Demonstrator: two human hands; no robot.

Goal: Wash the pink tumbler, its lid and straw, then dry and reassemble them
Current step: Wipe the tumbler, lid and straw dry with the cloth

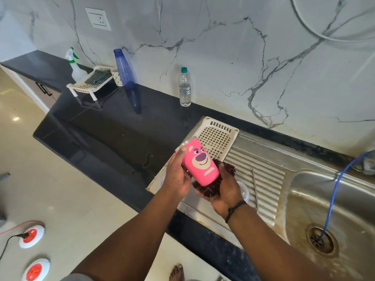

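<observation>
No readable text, label or number anywhere.

A straw [255, 187] lies on the drainboard [263, 171], left of the sink [332, 203]; a basket [218, 136] sits at the drainboard's back-left corner.

Home kitchen: black stone counter [105, 126] w/ steel sink [332, 201] & ribbed drainboard [261, 175] set in it, marble-look wall [223, 57] behind. Plastic dish rack [218, 136], spray bottle [76, 66], water bottles [185, 88] on counter; wall socket [98, 19] above.
</observation>
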